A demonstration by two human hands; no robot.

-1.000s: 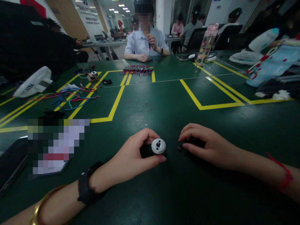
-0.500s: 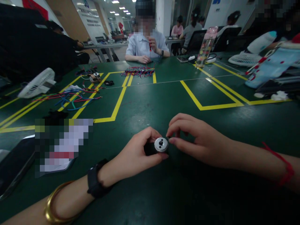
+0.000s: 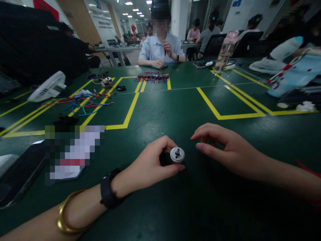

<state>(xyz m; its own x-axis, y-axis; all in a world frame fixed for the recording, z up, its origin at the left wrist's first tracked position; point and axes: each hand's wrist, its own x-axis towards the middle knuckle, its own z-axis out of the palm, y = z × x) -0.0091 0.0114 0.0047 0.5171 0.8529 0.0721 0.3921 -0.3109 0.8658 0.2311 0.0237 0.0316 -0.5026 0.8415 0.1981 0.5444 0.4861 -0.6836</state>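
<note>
A round silver-faced part with a dark body is in my left hand, its flat face with small dark holes turned up toward the camera. My left fingers and thumb wrap round its sides, low over the green table. To the right of it, apart from it, hangs my right hand, with the thumb and fingertips spaced from each other and nothing visible between them.
Coloured wires and a white fan lie at left, nearer a phone. Across the table a person holds a screwdriver behind a wire bundle. A bottle stands at back right.
My right hand has drawn away to the right from the silver-faced part, and its fingertips have parted. My left hand still holds the part. The whole view has shifted slightly.
</note>
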